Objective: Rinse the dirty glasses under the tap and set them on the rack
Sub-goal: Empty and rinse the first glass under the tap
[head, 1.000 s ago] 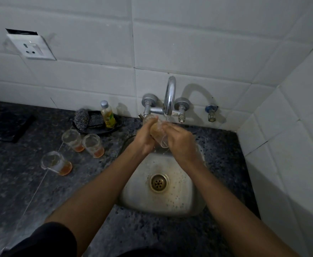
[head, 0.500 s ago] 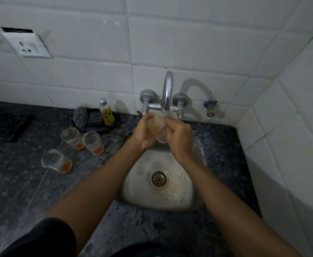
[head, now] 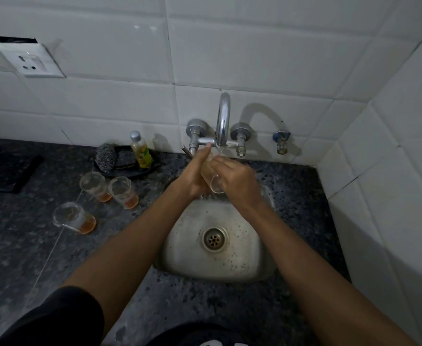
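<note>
Glasses, overall: four in view, one in the hands under the tap, three waiting on the counter; none seen rinsed and set aside.
Counter (head: 230, 308): dark speckled stone around the sink, carrying the three unwashed glasses to the left.
Sink (head: 242, 270): small steel basin, wet and spotted, nothing lying in it.
Rack: not in view; cannot tell where rinsed glasses go.
Tap (head: 223, 116): curved spout on the tiled wall, thin stream running from its mouth onto the held glass.
Left hand (head: 195, 176): wrapped around the glass from the left, thumb raised toward the tap.
Right hand (head: 237, 182): closed on the same glass from the right, fingers over its side; both hands together, clamped on it.
Held glass (head: 213, 182): clear, tilted, open end toward the camera, directly below the spout and above the back of the sink; judged mid-rinse, not finished.
Nearest dirty glass (head: 74, 218): amber dregs at the bottom, alone, front left.
Pair of dirty glasses (head: 95, 186) (head: 123, 192): side by side, touching or nearly so, same amber dregs.
Remaining: finish this rinse, place it, then three more.
</note>
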`<state>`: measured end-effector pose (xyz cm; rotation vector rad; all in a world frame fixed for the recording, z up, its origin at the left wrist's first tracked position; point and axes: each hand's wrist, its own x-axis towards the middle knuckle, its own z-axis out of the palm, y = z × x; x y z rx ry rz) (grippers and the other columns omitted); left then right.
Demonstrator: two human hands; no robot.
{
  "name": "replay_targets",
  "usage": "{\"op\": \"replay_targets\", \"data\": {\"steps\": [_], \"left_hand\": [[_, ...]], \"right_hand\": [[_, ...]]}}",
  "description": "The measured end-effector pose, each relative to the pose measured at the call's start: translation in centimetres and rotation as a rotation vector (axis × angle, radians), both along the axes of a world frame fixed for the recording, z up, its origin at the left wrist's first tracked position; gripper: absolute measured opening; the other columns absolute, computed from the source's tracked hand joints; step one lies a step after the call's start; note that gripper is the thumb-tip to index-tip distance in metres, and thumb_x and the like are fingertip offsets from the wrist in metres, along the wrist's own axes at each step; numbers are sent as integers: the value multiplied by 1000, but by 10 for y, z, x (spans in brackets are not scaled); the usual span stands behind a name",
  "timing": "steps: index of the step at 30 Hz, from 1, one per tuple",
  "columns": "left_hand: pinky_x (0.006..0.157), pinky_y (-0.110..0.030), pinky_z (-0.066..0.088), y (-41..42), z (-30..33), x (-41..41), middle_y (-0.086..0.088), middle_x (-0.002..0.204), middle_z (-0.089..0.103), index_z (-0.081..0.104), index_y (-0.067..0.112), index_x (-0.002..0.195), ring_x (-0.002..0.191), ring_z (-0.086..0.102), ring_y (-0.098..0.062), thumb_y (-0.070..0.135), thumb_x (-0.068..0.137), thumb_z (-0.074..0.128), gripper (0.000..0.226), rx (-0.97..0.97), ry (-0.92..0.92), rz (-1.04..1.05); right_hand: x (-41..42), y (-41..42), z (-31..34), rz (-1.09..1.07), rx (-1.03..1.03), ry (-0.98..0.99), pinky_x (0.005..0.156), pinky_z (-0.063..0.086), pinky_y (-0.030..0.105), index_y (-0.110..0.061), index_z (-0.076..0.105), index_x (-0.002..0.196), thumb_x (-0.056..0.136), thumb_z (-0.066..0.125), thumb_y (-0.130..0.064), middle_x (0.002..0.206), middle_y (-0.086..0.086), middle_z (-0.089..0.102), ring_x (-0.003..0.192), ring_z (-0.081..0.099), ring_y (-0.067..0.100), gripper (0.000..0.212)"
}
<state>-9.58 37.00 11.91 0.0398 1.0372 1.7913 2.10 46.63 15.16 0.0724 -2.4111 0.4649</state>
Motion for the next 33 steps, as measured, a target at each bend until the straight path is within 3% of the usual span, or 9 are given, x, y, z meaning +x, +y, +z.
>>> {"op": "replay_targets", "data": {"steps": [5, 10, 13, 16, 20, 25, 28, 30, 33], "left_hand": [[95, -46, 54, 2, -3, -5, -16, 108, 73, 76, 8, 107, 100, 71, -30, 39, 104, 58, 36, 6, 28, 147], [86, -42, 56, 5, 8, -3, -10, 98, 74, 75, 13, 97, 90, 72, -25, 56, 102, 55, 48, -121, 11, 6], [73, -38, 60, 5, 8, -5, -8, 96, 74, 73, 14, 99, 82, 75, -22, 46, 102, 62, 34, -193, 90, 93], [79, -39, 59, 4, 10, -2, -11, 95, 75, 71, 10, 102, 83, 75, -23, 38, 109, 50, 36, -95, 18, 149], [84, -40, 51, 5, 18, 1, -8, 85, 71, 74, 12, 83, 83, 69, -23, 48, 107, 46, 52, -105, -61, -10], [85, -41, 56, 3, 19, -3, -10, 95, 75, 72, 10, 103, 82, 74, -22, 39, 106, 56, 33, -146, 68, 147], [85, -42, 53, 4, 19, -1, -10, 90, 73, 75, 10, 92, 85, 70, -24, 43, 108, 46, 47, -107, -20, 82], [78, -38, 53, 6, 23, 1, -5, 80, 71, 74, 13, 79, 78, 69, -21, 47, 107, 46, 52, -146, -19, -26], [73, -33, 55, 4, 19, -2, -4, 79, 69, 74, 14, 75, 74, 69, -18, 35, 105, 53, 42, -191, 43, -10]], "right_hand": [[-6, -2, 0, -232, -475, -83, 88, 59, 23, -9, 77, 121, 94, 68, -1, 110, 7, 79, 96, 76, 18, 29], [-2, 3, -1, -51, -94, -44, 88, 62, 34, -5, 77, 119, 85, 76, -3, 114, 12, 78, 100, 76, 24, 34], [-3, 2, 0, -146, -264, -53, 88, 61, 31, -7, 76, 123, 92, 71, -5, 113, 11, 78, 97, 76, 22, 32], [-5, 0, 1, -262, -434, -106, 82, 60, 28, -10, 76, 124, 95, 66, -2, 108, 8, 79, 89, 75, 21, 32], [-1, 1, 1, -53, -67, -71, 86, 62, 34, -7, 76, 119, 86, 75, -3, 112, 11, 78, 96, 76, 26, 33], [-5, 1, -1, -232, -399, -53, 88, 61, 32, -6, 77, 120, 92, 69, -1, 110, 11, 79, 95, 76, 24, 30], [-4, 2, -3, -131, -136, -55, 79, 60, 28, -6, 76, 119, 85, 78, -1, 106, 11, 78, 89, 76, 23, 35], [-4, 4, -6, -17, 47, -44, 88, 62, 33, -1, 74, 120, 80, 80, 0, 115, 16, 76, 101, 76, 27, 40], [-2, 5, -10, -90, -111, -37, 91, 62, 37, -4, 76, 117, 83, 76, -3, 114, 15, 77, 102, 76, 27, 34]]}}
